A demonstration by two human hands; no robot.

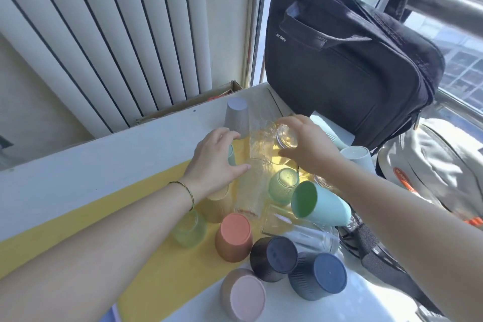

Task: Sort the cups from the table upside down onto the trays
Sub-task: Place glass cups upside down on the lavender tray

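Right hand (308,146): fingers curled round a small clear glass (287,136), held tilted above the yellow tray (156,264).
Left hand (219,162): spread open, palm down on cups at the tray's far end; whether it grips any, I cannot tell.
Cups: orange cup (233,236) upside down on the tray; mint cup (320,205) on its side just right of it.

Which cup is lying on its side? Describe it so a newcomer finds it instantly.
Start at the black laptop bag, then look down past the right hand. The mint cup lies tipped over, green inside showing; neighbouring cups stand base-up.
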